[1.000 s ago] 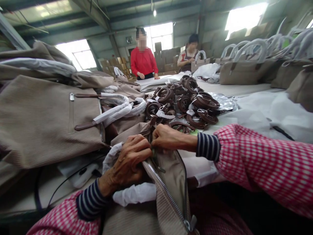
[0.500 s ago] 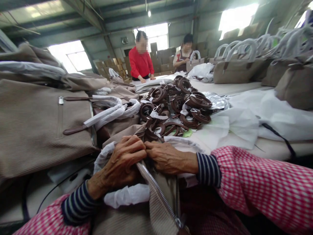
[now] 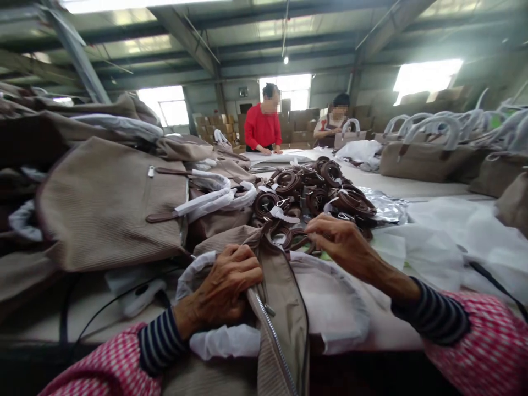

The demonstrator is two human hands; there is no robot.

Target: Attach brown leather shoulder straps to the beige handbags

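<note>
Tan bag (image 3: 280,308), zip open, at the near counter (image 3: 396,330) edge under the left hand (image 3: 225,289), which grips its rim. Right hand (image 3: 340,239), fingers loosely curled, reaches the brown strap pile (image 3: 313,190) just beyond; whether it holds one, cannot tell.

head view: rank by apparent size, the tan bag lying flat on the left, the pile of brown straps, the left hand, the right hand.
1. tan bag, largest.
2. pile of brown straps.
3. left hand and right hand: look alike, not ranked.
The bag is nearer the camera than the pile, so its lead may be partly nearness.
</note>
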